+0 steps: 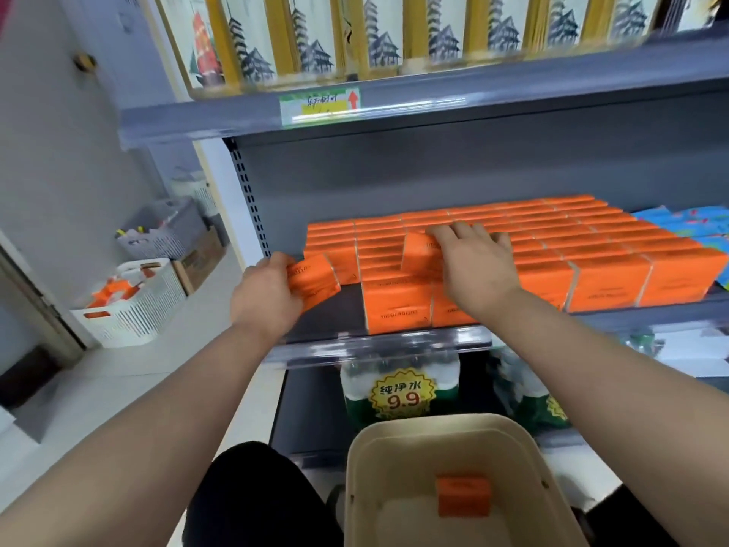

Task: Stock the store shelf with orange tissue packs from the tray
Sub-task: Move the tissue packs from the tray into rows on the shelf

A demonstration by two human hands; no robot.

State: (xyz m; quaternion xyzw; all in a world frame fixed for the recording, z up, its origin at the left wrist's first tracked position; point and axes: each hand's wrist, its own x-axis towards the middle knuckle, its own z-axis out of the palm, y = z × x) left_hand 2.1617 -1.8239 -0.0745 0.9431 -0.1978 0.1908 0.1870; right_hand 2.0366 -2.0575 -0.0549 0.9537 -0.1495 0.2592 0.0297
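My left hand [265,294] grips an orange tissue pack [315,280], tilted above the bare left end of the grey shelf [386,343]. My right hand [475,262] holds a second orange pack [420,250] by its top edge, standing it among the rows of orange packs [591,250] that fill the shelf. One more orange pack [463,495] lies in the beige tray [361,467] below, near my lap.
Blue patterned packs [694,225] sit at the shelf's right end. Boxes printed with pagodas [378,33] line the shelf above. Bottled water packs [400,392] with a 9.9 price sign stand below. White baskets [134,305] and a cardboard box stand on the floor at left.
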